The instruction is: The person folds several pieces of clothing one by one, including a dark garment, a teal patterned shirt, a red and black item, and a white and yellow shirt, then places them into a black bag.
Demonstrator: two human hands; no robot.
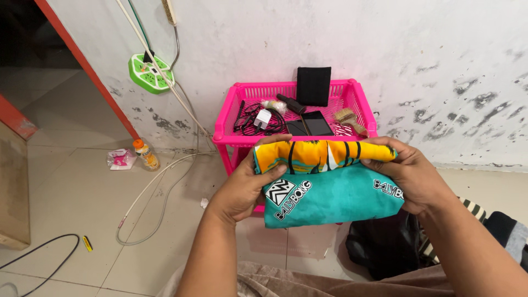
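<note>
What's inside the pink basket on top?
The pink plastic basket shelf holds a white charger with black cables, two dark flat phones, a black folded wallet and a straw-coloured brush. The folded teal and yellow cloth covers its lower tiers.

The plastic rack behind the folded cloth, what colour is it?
Bright pink. The rack stands against the wall, clearest in the head view.

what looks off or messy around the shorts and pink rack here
The folded garment sits neatly in both hands. A small bottle and crumpled wrapper lie on the floor, cables trail loosely, and the wall is mould-stained.
</note>
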